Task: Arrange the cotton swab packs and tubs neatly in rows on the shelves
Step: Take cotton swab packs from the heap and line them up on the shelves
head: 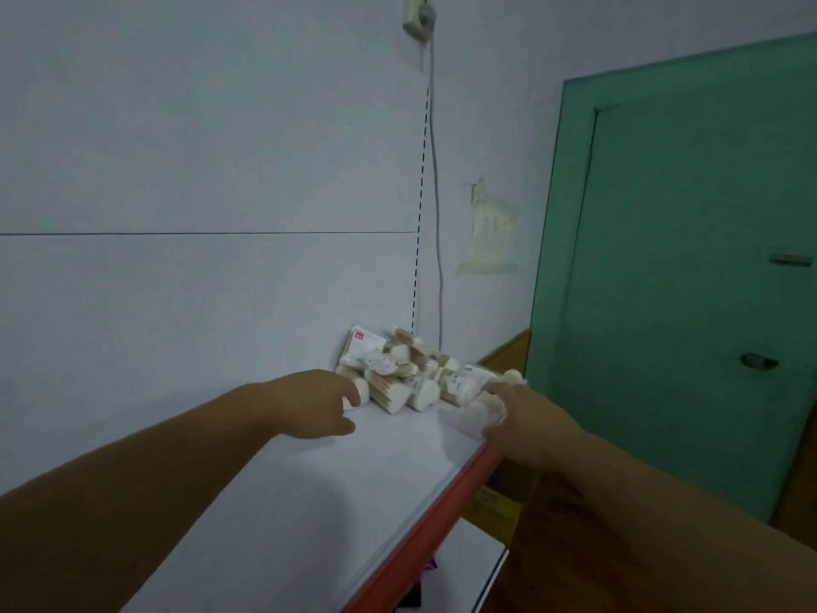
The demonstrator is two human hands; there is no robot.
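At the far end of the top shelf [309, 480], right where it meets the wall [199, 148], lies a messy pile of cotton swab packs [398, 373]. The packs lie on their sides and lean on each other. They are not in rows. One flat pack with a red mark stands tilted against the wall at the back of the pile.

The left hand [309, 404] reaches over the shelf to the near side of the pile. Its thumb and fingers are spread apart. The round white end of one small pack [360, 393] shows between them, and the fingertips touch it.

The right hand [530, 422] is at the front edge of the shelf, near the far front corner. It rests against a white pack [473, 415] that looks blurry. I cannot tell if the fingers pinch it or only touch it.

A red strip [420, 537] runs along the front edge of the shelf. Below it a lower shelf [477, 564], also white, peeks out.

High on the wall is a socket [418, 19]. A grey cable [437, 214] hangs down from it to behind the pile. A pale piece of paper [488, 232] is stuck on the wall beside the cable. To the right stands a green door [685, 258].
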